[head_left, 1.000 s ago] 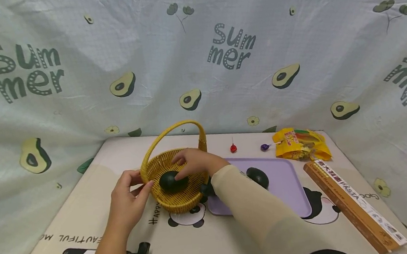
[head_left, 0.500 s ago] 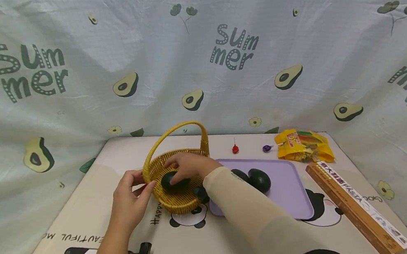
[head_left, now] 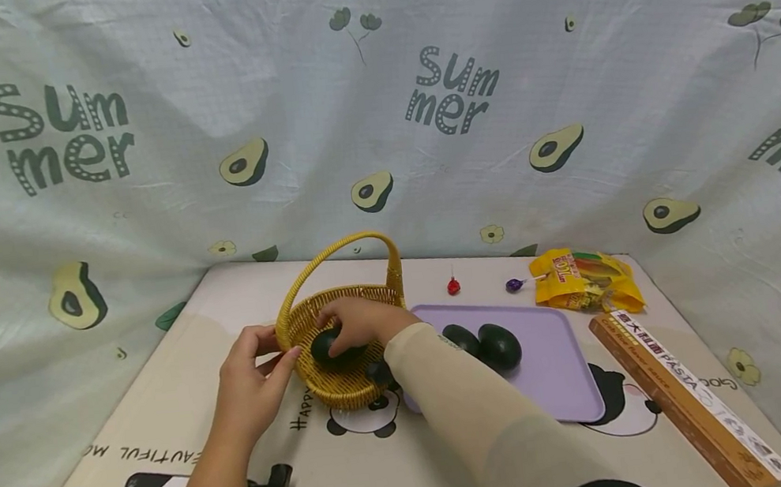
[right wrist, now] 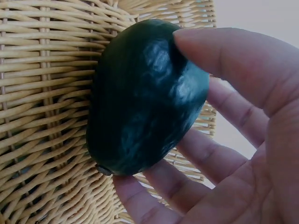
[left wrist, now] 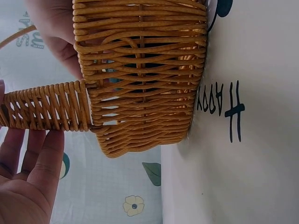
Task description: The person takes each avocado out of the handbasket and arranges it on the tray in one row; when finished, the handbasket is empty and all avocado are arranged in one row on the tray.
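A yellow wicker basket with an arched handle stands on the table. My left hand pinches the foot of the handle; in the left wrist view the fingers of the left hand lie against the woven handle base. Inside the basket, my right hand holds a dark green avocado. Close up in the right wrist view, the thumb is on top of the avocado and the other fingers curl beneath it. Two more avocados lie side by side on a purple tray.
Behind the tray are a red lollipop, a purple lollipop and a yellow candy bag. A long pasta box lies at the right. A printed curtain hangs behind the table.
My right hand has closed from a touch to a grip on the avocado in the basket. The right forearm has shifted left, uncovering more of the tray avocados. The left hand stays on the handle.
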The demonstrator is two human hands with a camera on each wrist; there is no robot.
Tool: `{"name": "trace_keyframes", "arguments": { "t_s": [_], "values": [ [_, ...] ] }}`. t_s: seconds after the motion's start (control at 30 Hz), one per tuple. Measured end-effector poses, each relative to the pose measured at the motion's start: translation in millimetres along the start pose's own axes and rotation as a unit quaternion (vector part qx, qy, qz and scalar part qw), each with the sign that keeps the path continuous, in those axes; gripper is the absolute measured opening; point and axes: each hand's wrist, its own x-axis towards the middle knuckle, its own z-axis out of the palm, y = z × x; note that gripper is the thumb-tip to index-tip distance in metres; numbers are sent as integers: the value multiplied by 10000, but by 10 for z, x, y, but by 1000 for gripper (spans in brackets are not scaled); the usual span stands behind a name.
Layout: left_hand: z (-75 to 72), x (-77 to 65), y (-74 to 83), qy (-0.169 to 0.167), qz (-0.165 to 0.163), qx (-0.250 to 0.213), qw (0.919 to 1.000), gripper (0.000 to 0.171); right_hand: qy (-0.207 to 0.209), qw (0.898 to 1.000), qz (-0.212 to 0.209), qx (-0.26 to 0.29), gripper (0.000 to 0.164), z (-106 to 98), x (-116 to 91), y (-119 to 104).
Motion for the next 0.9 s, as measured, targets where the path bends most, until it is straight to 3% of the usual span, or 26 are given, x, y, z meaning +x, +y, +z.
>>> {"name": "trace_keyframes", "arguments": {
  "t_s": [0.4,0.9],
  "values": [
    [-6,3,-2,-4,18,6,10000,33,-98,9993,335,-109,52,8,-11,44],
    [-7,1,-3,-11,-5,35,10000,33,-252,9986,242,-389,51,9,-42,43]
  ]
}}
